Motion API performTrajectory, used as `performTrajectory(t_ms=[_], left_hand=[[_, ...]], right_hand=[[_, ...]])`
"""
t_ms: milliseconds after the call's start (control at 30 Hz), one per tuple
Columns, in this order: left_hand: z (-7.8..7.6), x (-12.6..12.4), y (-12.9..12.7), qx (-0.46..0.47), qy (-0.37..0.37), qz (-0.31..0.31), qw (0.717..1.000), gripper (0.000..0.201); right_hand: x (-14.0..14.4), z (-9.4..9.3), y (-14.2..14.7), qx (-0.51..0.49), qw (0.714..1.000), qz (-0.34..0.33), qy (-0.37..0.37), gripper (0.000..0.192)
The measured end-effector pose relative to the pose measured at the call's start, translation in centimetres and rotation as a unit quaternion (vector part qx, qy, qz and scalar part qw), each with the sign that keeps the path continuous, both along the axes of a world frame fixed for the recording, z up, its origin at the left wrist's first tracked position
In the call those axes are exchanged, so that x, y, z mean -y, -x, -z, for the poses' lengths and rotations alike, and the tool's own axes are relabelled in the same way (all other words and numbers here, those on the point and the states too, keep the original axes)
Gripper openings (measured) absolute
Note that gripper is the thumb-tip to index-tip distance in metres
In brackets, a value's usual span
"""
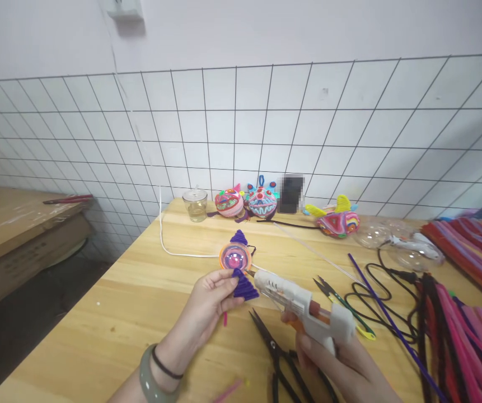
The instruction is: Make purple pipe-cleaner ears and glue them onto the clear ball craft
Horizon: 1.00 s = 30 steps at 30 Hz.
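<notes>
Pinched in the fingers of my left hand (213, 296) is a purple pipe-cleaner triangle (246, 286). Just beyond it sits a round ornament (235, 257), a clear dome ringed with orange, purple and pink coils, with a second purple triangle (239, 238) at its far side. My right hand (328, 358) grips a white hot glue gun (303, 305) by the handle, fingers at the orange trigger. The gun's nozzle points left, close to the held triangle and the ornament's near edge; whether it touches is too small to tell. Black scissors (273, 347) lie open below the gun.
Finished pipe-cleaner ornaments (261, 201) and a glass cup (195, 205) stand along the tiled wall. To the right are a fish-like ornament (338, 223), clear plastic shells (373, 234), green-handled snips (345, 305), a coiled black cord (364, 296) and bundles of pipe cleaners (463, 336).
</notes>
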State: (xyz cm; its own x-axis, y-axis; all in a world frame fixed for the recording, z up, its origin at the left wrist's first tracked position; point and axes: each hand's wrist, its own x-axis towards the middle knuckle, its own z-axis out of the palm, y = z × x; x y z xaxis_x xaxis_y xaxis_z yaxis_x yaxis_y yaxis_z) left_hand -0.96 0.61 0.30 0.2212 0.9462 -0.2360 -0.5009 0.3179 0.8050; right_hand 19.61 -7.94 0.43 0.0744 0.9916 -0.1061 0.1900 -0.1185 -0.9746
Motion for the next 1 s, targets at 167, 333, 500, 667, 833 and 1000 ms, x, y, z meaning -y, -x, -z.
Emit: performTrajectory(t_ms=[167, 333, 500, 667, 833, 1000], left_hand=[[0.2, 0.1, 0.0, 0.002, 0.0, -0.016, 1.0, 0.024], [0.1, 0.2, 0.0, 0.003, 0.002, -0.012, 1.0, 0.024], [-0.3, 0.2, -0.2, 0.0, 0.008, -0.01, 1.0, 0.026], [-0.5, 0.2, -0.2, -0.006, -0.004, 0.003, 1.0, 0.025], [-0.5, 0.3, -0.1, -0.018, -0.009, 0.009, 1.0, 0.024], [-0.3, 0.2, -0.2, -0.021, -0.007, 0.003, 1.0, 0.024]], right_hand=[[-0.1, -1.0, 0.2, 0.033, 0.999, -0.011, -0.009, 0.05], [-0.3, -1.2, 0.6, 0.053, 0.997, 0.007, -0.049, 0.046], [-0.3, -1.7, 0.7, 0.057, 0.997, 0.0, -0.046, 0.044], [-0.3, -2.1, 0.4, 0.068, 0.997, -0.02, -0.035, 0.044], [0.0, -1.5, 0.5, 0.07, 0.997, -0.006, -0.026, 0.046], [0.4, -0.8, 0.7, 0.06, 0.997, 0.021, -0.032, 0.047]])
